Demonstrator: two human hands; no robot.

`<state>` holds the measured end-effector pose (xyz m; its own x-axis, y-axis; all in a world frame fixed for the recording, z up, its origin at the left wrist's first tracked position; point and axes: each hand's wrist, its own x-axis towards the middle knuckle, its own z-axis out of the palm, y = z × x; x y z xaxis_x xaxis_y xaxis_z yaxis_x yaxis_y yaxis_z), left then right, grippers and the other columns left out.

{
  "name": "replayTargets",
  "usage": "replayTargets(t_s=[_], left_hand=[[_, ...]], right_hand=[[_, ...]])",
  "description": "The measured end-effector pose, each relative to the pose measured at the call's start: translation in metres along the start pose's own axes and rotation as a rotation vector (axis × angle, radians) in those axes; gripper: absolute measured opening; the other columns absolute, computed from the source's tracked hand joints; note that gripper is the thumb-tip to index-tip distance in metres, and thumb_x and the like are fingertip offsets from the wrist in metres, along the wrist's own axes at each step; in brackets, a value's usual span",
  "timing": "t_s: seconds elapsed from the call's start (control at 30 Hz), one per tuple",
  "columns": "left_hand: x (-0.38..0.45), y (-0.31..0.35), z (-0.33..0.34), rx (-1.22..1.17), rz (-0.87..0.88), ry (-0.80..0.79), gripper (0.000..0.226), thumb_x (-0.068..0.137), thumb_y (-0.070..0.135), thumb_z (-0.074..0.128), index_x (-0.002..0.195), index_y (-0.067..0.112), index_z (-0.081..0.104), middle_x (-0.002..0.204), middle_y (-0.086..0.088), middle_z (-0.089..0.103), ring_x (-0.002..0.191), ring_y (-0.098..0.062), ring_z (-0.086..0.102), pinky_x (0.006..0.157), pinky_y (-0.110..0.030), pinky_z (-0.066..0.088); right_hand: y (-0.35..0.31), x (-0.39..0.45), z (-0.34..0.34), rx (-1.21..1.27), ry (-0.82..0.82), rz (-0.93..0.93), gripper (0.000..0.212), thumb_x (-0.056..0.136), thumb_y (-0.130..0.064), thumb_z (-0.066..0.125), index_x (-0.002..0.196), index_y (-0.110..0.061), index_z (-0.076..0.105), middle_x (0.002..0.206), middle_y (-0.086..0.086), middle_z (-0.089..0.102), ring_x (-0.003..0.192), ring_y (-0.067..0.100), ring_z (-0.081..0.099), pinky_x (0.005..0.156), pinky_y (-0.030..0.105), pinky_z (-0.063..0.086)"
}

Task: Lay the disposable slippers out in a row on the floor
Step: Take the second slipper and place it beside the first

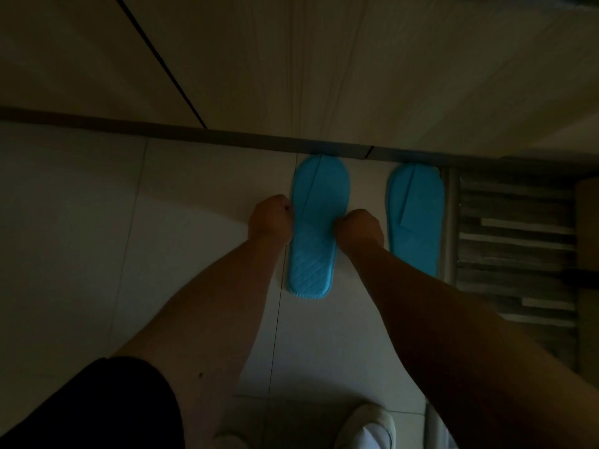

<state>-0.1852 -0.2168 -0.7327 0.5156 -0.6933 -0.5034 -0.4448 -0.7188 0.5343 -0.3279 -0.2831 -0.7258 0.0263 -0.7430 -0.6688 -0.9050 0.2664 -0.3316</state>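
Two blue slippers are seen on the pale tiled floor [81, 222] in the middle right of the frame, toes pointing up towards the dark skirting strip [227, 136] at the foot of the wooden wall panel [291, 59]. The left slipper [311, 254] lies flat with its toe touching the strip. It is pinched at its waist from both sides: the left hand [270, 218] is closed on its left edge and the right hand [359, 226] is closed on its right edge, fingers curled in so that the tips themselves are hidden. The right slipper [416, 215] lies just beside it, apart from both hands, close against the striped mat [515, 241] at the right edge.

The step in hand is judged to be the squaring of the left slipper in its place. Several things could be spoiled from here. The thin sole could be buckled if the two edges are squeezed inwards while it is pressed down. The heel could be swung sideways if one hand is released before the other, so that the pair is left out of parallel. The right slipper could be knocked by the right wrist, which passes very near its inner edge. In the dim light a small skew could easily be missed. Whether more slippers remain to be laid cannot be told.
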Motion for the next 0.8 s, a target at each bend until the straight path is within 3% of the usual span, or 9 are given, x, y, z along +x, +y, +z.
replayTargets(t_s=[0.27, 0.43, 0.6, 0.7, 0.8], left_hand=[[0.002, 0.004, -0.003, 0.052, -0.005, -0.063, 0.025, 0.097, 0.014, 0.046, 0.106, 0.003, 0.065, 0.109, -0.017, 0.067, 0.096, -0.028, 0.062, 0.073, -0.030, 0.045], [-0.018, 0.010, -0.021, 0.245, 0.056, -0.078, 0.023, 0.098, 0.022, 0.041, 0.098, 0.003, 0.055, 0.101, -0.017, 0.062, 0.079, -0.023, 0.054, 0.059, -0.029, 0.039], [-0.083, 0.034, -0.082, 0.607, 0.215, -0.048, 0.034, 0.095, 0.031, 0.036, 0.118, 0.010, 0.052, 0.119, -0.014, 0.057, 0.107, -0.032, 0.052, 0.083, -0.040, 0.038], [-0.136, 0.059, -0.136, 0.649, 0.359, 0.016, 0.048, 0.092, 0.038, 0.038, 0.134, 0.015, 0.042, 0.134, -0.012, 0.050, 0.122, -0.031, 0.044, 0.099, -0.044, 0.034], [-0.185, 0.090, -0.196, 0.700, 0.426, 0.022, 0.062, 0.090, 0.045, 0.037, 0.143, 0.014, 0.031, 0.148, -0.013, 0.037, 0.137, -0.033, 0.031, 0.112, -0.051, 0.023]], right_hand=[[-0.002, 0.000, -0.003, -0.065, 0.019, -0.007, 0.013, 0.090, -0.021, 0.049, 0.089, -0.012, 0.058, 0.103, 0.012, 0.065, 0.079, 0.024, 0.056, 0.064, 0.029, 0.040], [-0.008, -0.018, -0.013, -0.182, 0.118, -0.099, 0.030, 0.094, -0.029, 0.044, 0.111, -0.007, 0.055, 0.114, 0.015, 0.059, 0.100, 0.032, 0.058, 0.070, 0.033, 0.039], [-0.018, -0.090, -0.048, -0.469, 0.310, -0.380, 0.048, 0.092, -0.042, 0.046, 0.129, -0.012, 0.044, 0.128, 0.015, 0.050, 0.118, 0.034, 0.046, 0.094, 0.050, 0.040], [-0.023, -0.147, -0.083, -0.539, 0.285, -0.465, 0.064, 0.093, -0.049, 0.043, 0.144, -0.016, 0.026, 0.149, 0.015, 0.034, 0.139, 0.035, 0.027, 0.113, 0.055, 0.020], [-0.035, -0.212, -0.123, -0.642, 0.270, -0.491, 0.071, 0.094, -0.055, 0.030, 0.149, -0.016, 0.008, 0.158, 0.014, 0.018, 0.146, 0.033, 0.013, 0.114, 0.050, 0.002]])
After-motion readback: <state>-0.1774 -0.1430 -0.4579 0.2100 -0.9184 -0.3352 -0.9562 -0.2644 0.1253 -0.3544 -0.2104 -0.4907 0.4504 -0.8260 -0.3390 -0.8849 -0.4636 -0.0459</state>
